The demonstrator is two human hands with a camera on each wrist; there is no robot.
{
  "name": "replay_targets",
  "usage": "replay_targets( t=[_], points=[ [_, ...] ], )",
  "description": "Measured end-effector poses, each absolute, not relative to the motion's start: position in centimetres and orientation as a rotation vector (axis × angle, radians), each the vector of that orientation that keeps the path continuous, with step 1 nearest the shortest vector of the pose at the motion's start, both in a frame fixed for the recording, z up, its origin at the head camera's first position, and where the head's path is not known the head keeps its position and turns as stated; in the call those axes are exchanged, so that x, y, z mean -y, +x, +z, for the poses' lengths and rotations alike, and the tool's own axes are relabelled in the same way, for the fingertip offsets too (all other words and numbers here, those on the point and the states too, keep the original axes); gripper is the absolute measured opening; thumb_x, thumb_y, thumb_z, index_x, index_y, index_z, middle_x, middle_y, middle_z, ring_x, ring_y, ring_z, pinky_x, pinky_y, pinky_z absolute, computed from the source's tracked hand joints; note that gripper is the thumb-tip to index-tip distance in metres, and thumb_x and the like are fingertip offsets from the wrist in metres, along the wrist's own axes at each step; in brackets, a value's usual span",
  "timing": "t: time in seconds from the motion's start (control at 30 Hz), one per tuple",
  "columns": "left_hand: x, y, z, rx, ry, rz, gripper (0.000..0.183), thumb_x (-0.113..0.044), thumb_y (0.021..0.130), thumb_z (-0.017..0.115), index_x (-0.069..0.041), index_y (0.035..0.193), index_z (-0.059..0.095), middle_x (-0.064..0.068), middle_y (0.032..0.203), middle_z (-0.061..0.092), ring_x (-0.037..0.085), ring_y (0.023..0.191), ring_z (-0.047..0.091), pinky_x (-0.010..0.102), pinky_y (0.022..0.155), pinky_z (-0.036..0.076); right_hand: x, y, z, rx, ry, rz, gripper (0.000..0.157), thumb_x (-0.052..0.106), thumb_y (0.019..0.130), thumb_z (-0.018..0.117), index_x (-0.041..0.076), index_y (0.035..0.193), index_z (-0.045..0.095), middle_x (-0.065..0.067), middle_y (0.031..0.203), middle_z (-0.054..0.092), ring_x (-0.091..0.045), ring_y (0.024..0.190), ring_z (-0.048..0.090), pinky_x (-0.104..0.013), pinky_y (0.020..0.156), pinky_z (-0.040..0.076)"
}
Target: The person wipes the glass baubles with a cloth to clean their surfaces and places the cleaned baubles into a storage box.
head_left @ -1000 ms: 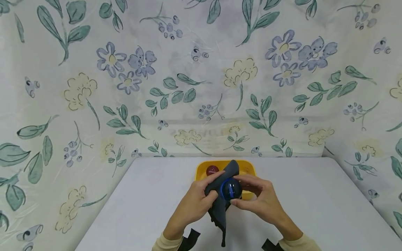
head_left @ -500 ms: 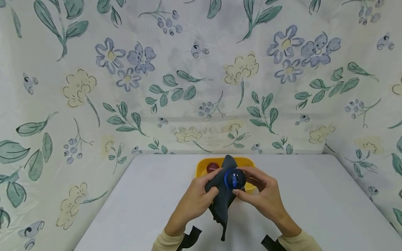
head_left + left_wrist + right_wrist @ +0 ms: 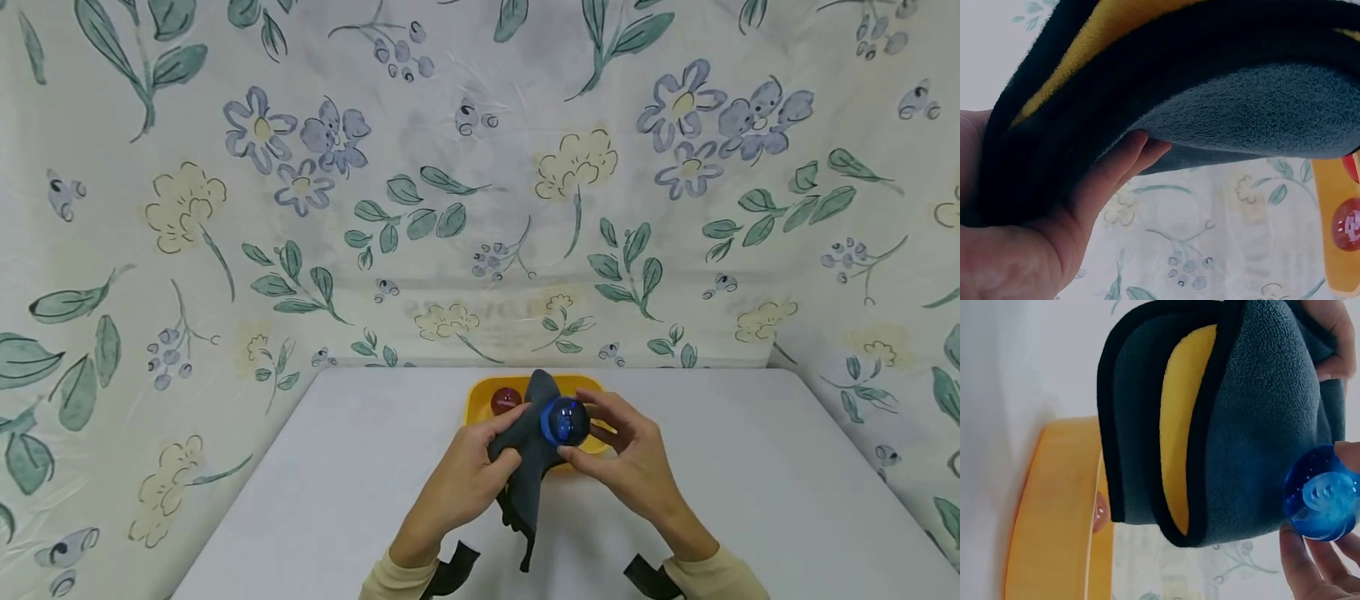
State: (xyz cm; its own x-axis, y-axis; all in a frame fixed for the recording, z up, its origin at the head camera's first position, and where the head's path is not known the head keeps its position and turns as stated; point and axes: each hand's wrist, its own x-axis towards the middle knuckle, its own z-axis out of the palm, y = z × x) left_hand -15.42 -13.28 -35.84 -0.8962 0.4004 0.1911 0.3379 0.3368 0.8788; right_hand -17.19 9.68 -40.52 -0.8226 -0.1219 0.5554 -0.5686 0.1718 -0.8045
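A dark grey towel (image 3: pixel 529 487) with black edging and a yellow reverse side hangs in folds from my left hand (image 3: pixel 468 471), which grips it between thumb and fingers. In the left wrist view the towel (image 3: pixel 1254 112) curves over the fingers. My right hand (image 3: pixel 630 446) pinches a shiny, clear blue ball (image 3: pixel 567 421) between thumb and fingertips. The ball lies right against the grey face of the towel. Small bubbles and a pale swirl show inside the ball (image 3: pixel 1325 494) in the right wrist view.
Behind the hands, a yellow tray (image 3: pixel 477 396) stands near the far edge of the white table (image 3: pixel 360 467), with a dark red ball (image 3: pixel 506 401) inside. A flower-printed sheet (image 3: pixel 420 250) hangs behind and beside the table.
The blue ball has moved slightly right and away from the body in the right hand. The towel's top has tipped a little left. Both hands keep their hold.
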Motion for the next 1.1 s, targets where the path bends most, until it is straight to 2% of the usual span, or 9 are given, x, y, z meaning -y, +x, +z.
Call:
replay_targets(
  t=[0.07,0.23,0.3,0.43,0.67,0.8,0.93,1.0,1.1],
  points=[
    [13.28,-15.35,-35.73,-2.525,0.693,1.626,0.055,-0.004,0.096,0.050,-0.006,0.151,0.052,0.021,0.131,0.066,0.019,0.085,0.070,0.023,0.068,0.061,-9.76,-17.35,-40.60,2.108,0.661,1.692,0.063,-0.001,0.077,0.085,0.001,0.136,0.063,-0.016,0.128,0.065,-0.002,0.110,0.066,-0.024,0.096,0.057],
    [13.24,-15.20,-35.46,-2.529,0.691,1.622,0.056,-0.003,0.095,0.050,-0.008,0.151,0.053,0.019,0.111,0.068,0.015,0.078,0.068,0.020,0.062,0.057,-9.95,-17.69,-40.84,2.146,0.660,1.694,0.059,0.002,0.077,0.086,0.002,0.133,0.066,-0.013,0.124,0.063,-0.005,0.108,0.068,-0.028,0.095,0.059],
    [13.22,-15.17,-35.40,-2.527,0.697,1.627,0.056,-0.003,0.095,0.050,-0.009,0.151,0.053,0.018,0.107,0.067,0.014,0.076,0.067,0.019,0.060,0.055,-10.03,-17.78,-40.91,2.160,0.657,1.675,0.057,0.003,0.077,0.087,0.003,0.131,0.067,-0.012,0.124,0.064,-0.006,0.109,0.068,-0.027,0.095,0.059],
    [13.20,-15.15,-35.32,-2.517,0.704,1.642,0.056,-0.002,0.095,0.049,-0.010,0.151,0.054,0.019,0.112,0.067,0.014,0.074,0.065,0.020,0.059,0.054,-10.17,-17.91,-41.02,2.193,0.644,1.608,0.056,0.007,0.077,0.088,0.007,0.129,0.068,-0.010,0.123,0.068,-0.006,0.109,0.067,-0.024,0.093,0.059],
    [13.14,-15.19,-35.34,-2.493,0.679,1.671,0.057,-0.001,0.095,0.050,-0.012,0.151,0.054,0.011,0.088,0.055,0.008,0.060,0.053,0.018,0.055,0.049,-10.27,-18.07,-40.94,2.249,0.643,1.617,0.055,0.009,0.077,0.088,0.007,0.128,0.068,-0.012,0.125,0.069,-0.011,0.104,0.069,-0.021,0.091,0.058],
    [13.07,-15.25,-35.47,-2.493,0.690,1.683,0.058,0.000,0.095,0.050,-0.012,0.152,0.053,0.016,0.101,0.063,0.006,0.056,0.049,0.017,0.054,0.048,-10.24,-18.10,-40.93,2.297,0.643,1.627,0.057,0.012,0.077,0.088,0.007,0.130,0.067,-0.012,0.126,0.069,-0.015,0.103,0.070,-0.023,0.092,0.058],
    [12.98,-15.38,-35.63,-2.512,0.723,1.681,0.057,0.001,0.096,0.050,-0.010,0.152,0.052,0.021,0.126,0.065,0.008,0.067,0.057,0.019,0.059,0.053,-10.06,-18.01,-40.97,2.320,0.703,1.653,0.055,0.014,0.077,0.089,0.012,0.128,0.069,-0.009,0.124,0.070,-0.016,0.103,0.070,-0.031,0.091,0.061],
    [12.96,-15.47,-35.69,-2.529,0.730,1.672,0.057,0.001,0.095,0.050,-0.009,0.151,0.053,0.021,0.125,0.066,0.009,0.067,0.057,0.020,0.059,0.054,-9.93,-17.92,-40.97,2.319,0.743,1.670,0.052,0.014,0.077,0.089,0.014,0.126,0.070,-0.007,0.122,0.070,-0.016,0.104,0.071,-0.034,0.090,0.062],
    [12.95,-15.59,-35.76,-2.551,0.729,1.656,0.057,0.001,0.095,0.050,-0.009,0.150,0.054,0.019,0.113,0.066,0.009,0.067,0.058,0.021,0.057,0.053,-9.78,-17.79,-40.94,2.318,0.787,1.691,0.051,0.014,0.077,0.089,0.017,0.125,0.071,-0.004,0.121,0.070,-0.018,0.105,0.071,-0.037,0.089,0.063]
  ],
)
